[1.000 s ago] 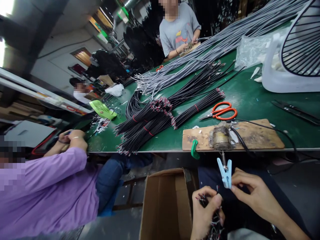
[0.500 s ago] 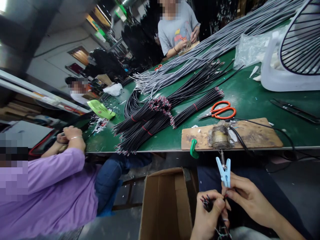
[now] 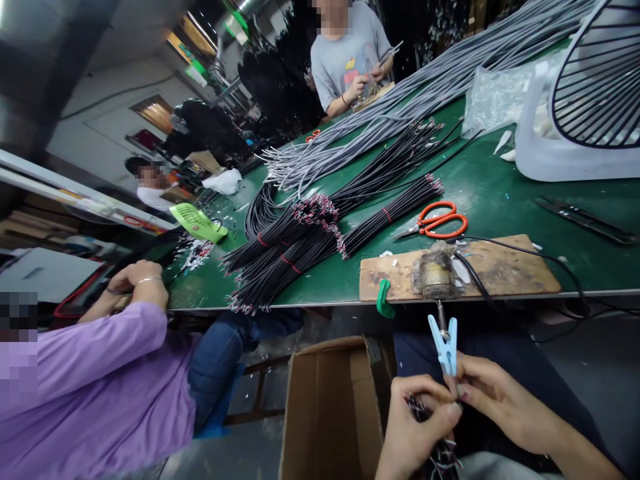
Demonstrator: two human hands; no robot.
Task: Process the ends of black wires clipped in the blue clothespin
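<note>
My left hand [image 3: 417, 427] is closed around a bundle of thin black cables [image 3: 443, 457] whose ends show fine red, white and dark wires. The fingertips of my right hand [image 3: 493, 393] are pinched together against those of the left, on what looks like a cable's wire end, mostly hidden by the fingers. Just above them, a light blue clothespin [image 3: 446, 350] hangs from the metal shaft [image 3: 441, 315] of a small motor [image 3: 434, 275]. Its lower end touches or lies right by my right fingers. The motor is fixed on a worn wooden board [image 3: 510, 267] at the table edge.
On the green table [image 3: 495, 183] lie tied black cable bundles [image 3: 280, 260], grey cables [image 3: 350, 140], orange-handled scissors [image 3: 440, 220], dark snips [image 3: 585, 217] and a fan [image 3: 535, 147]. A green clamp [image 3: 385, 299] and a cardboard box [image 3: 330, 407] are nearby. Co-workers sit left and across.
My hands have drawn closer, their fingertips meeting below the clothespin; the left thumb has shifted right. The view has moved slightly. Across the table, a person now holds up grey cables.
</note>
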